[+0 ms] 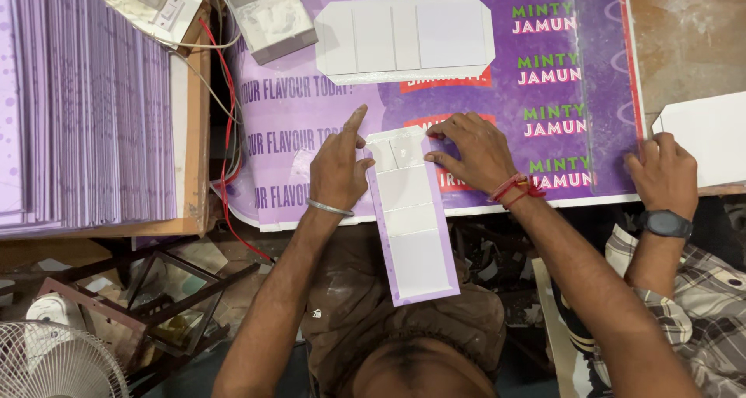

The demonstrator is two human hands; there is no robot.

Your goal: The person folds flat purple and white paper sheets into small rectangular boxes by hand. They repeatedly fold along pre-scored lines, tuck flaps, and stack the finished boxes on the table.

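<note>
- The left hand [339, 169] lies flat on the upper left edge of a long carton blank [409, 219], white on its face with a purple border, index finger stretched toward the far side and the other fingers curled loosely; it presses rather than grips
- The right hand [472, 151] rests on the blank's far right corner, fingers spread and thumb laid along the edge, pinning the card down without closing round it
- The 2 hands sit near each other, 1 on each side of the blank's far end
- The blank runs from the purple printed sheet [311, 110] on the table toward the near side, its lower part hanging past the table edge over the person's lap
- A second flat white blank [404, 39] lies further off on the same sheet, well apart from the hands
- A tall stack of purple cards [85, 110] stands at the left
- At the right another person's hand [664, 176], wearing a dark wristwatch, rests beside a white sheet [703, 134]
- A fan [54, 363] sits on the floor at near left
</note>
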